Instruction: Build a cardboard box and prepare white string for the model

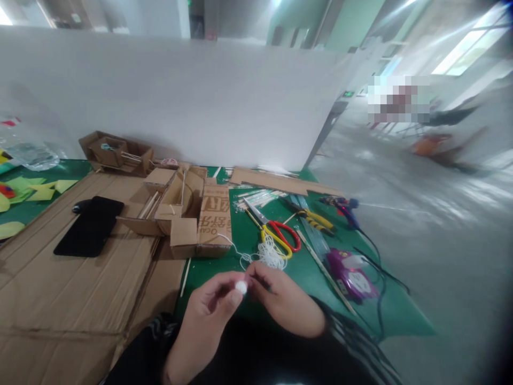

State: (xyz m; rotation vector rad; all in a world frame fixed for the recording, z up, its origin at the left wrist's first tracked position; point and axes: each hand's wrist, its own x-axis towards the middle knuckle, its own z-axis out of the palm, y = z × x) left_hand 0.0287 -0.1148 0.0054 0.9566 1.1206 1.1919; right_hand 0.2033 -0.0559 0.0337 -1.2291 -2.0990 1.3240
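Low at the table's near edge, my left hand (pixel 214 305) pinches a small white round piece (pixel 241 287) between thumb and fingers. My right hand (pixel 286 299) meets it from the right, fingertips closed beside the piece; what they grip, if anything, is hidden. Just beyond my hands lies a loose tangle of white string (pixel 270 253), its end running to a cardboard box structure (pixel 214 214) on the left. Scissors (pixel 276 230) with red and yellow handles lie with one handle by the string.
Pliers (pixel 315 219), a glue gun (pixel 344 208) with a cord and a purple device (pixel 350 275) lie to the right. Thin wooden sticks (pixel 260 198) are at the back. A black phone-like slab (pixel 88 227) rests on cardboard sheets (pixel 80 289) at left. A white partition (pixel 180 96) stands behind.
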